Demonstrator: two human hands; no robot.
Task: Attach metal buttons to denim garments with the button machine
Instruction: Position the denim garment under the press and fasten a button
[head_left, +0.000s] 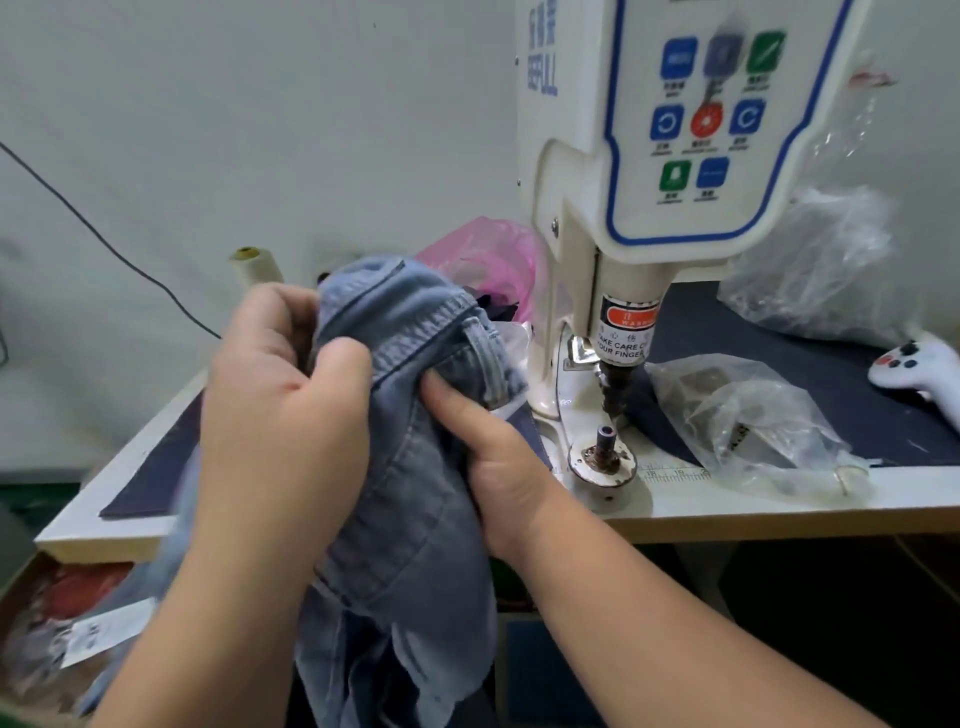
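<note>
Currently we are cataloguing the bench from left to right, taking the denim garment (400, 467) as the dial's centre.

Item, at eight o'clock: a box (52, 623) below the table edge, holding paper tags and wrapped goods; we cannot tell which.

Item, at ten o'clock: our left hand (283, 410), fingers curled and gripping a bunched fold of the garment near its top seam.

Item, centre: the garment itself, light blue, held up in the air above the near table edge. Its long axis is running from twelve down to six, the lower part hanging below the table (779, 506).

Item, at three o'clock: our right hand (498, 462), thumb on the front of the cloth and fingers hidden behind it, pinching the waistband area.

Item, further toward three o'clock: the button machine (670, 130), with its lower die post (605, 439) standing upright under the punch (621, 332). No cloth is lying on the post yet.

We are judging that the coming move is turning on this: the post lies to the right of both hands, just beside the right one, so the right hand is the nearer to feed the waistband sideways onto it.

Items, at two to three o'clock: clear plastic bags (753, 415) and a white handheld object (919, 366) on the dark mat.
</note>
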